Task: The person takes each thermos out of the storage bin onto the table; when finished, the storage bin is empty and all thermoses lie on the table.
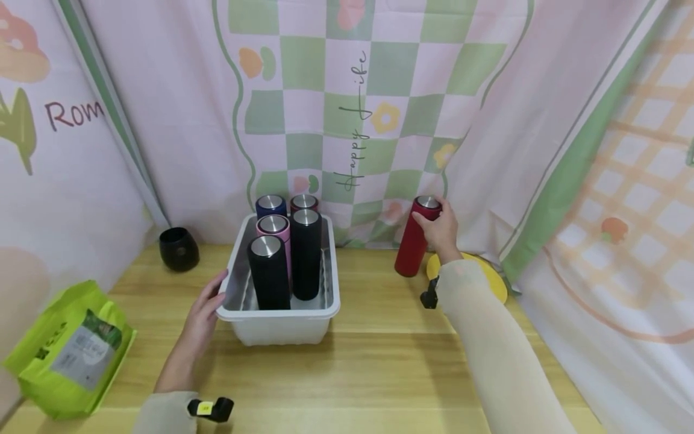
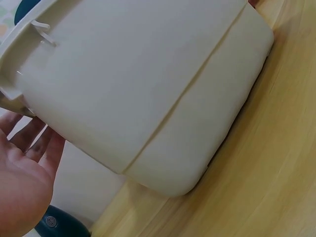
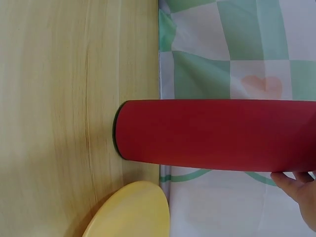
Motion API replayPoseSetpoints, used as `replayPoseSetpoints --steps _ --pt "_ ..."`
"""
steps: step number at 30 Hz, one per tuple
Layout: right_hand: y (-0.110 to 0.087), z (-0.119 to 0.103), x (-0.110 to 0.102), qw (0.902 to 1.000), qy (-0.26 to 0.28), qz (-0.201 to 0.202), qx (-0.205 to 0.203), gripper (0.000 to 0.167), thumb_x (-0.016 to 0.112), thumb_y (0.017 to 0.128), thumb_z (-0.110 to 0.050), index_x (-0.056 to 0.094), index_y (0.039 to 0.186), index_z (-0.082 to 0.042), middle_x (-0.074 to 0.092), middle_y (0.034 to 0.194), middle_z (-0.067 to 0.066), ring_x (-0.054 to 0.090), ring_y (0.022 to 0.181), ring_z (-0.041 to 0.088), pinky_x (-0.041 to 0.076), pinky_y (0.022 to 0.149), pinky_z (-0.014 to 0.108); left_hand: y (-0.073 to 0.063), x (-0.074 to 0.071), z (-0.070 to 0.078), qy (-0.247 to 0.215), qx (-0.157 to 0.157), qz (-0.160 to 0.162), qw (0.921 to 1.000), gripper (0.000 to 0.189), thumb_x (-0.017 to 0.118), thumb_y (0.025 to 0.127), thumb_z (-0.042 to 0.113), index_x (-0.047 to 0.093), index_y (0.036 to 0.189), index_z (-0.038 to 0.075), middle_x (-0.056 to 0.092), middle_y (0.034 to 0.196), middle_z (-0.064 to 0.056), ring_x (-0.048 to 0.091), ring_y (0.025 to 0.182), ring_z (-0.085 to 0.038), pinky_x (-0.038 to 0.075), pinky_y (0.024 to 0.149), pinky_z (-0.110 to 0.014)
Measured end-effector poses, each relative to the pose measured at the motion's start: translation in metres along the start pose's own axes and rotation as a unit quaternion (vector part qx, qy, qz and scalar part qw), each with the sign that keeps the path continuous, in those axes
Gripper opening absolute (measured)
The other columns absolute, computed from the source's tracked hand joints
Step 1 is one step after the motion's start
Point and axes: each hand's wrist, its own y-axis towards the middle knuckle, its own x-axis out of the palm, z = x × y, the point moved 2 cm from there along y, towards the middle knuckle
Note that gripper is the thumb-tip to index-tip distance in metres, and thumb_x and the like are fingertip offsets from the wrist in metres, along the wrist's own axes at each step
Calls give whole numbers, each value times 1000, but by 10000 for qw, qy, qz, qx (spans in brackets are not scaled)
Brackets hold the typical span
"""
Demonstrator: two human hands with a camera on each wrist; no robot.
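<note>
My right hand (image 1: 441,232) grips a red thermos bottle (image 1: 410,247) near its silver-topped lid, at the back right of the table. In the right wrist view the bottle's dark base (image 3: 117,131) is close to the wood, and fingertips (image 3: 286,182) show at its upper part. My left hand (image 1: 203,316) is at the left rim of a white rectangular container (image 1: 282,330), its fingers loosely extended along the edge. Several thermos bottles stand upright inside: two black ones (image 1: 269,274), a pink one (image 1: 273,224), a blue one (image 1: 271,205) and a dark red one (image 1: 305,202).
A yellow plate-like disc (image 1: 490,277) lies behind my right wrist. On the left are a black rounded cup (image 1: 179,249) and a bright green bag (image 1: 70,349). A patterned curtain (image 1: 368,120) hangs along the back edge of the wooden table (image 1: 374,374).
</note>
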Motion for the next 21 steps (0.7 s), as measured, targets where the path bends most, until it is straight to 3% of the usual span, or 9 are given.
replayPoseSetpoints --steps 7,15,21 --pt "-1 0 -1 10000 -31 -59 47 77 70 91 -26 29 152 -6 38 147 21 38 131 33 34 105 43 0 1 -4 -175 378 32 9991 49 38 105 14 29 152 2 14 155 -27 32 127 -7 32 98 -17" --pt "-2 -11 -9 9992 -330 -91 -225 77 71 90 -24 30 150 -1 38 146 23 36 132 36 31 107 46 -1 2 -5 -220 355 39 9991 48 38 105 13 30 152 3 13 155 -28 31 128 -9 31 99 -17" --pt "-2 -33 -16 9979 -344 36 -555 76 71 89 -25 33 150 -4 35 149 22 31 136 35 26 109 46 -1 2 -4 -236 353 43 9991 49 38 105 14 29 152 3 12 156 -27 29 130 -11 30 100 -17"
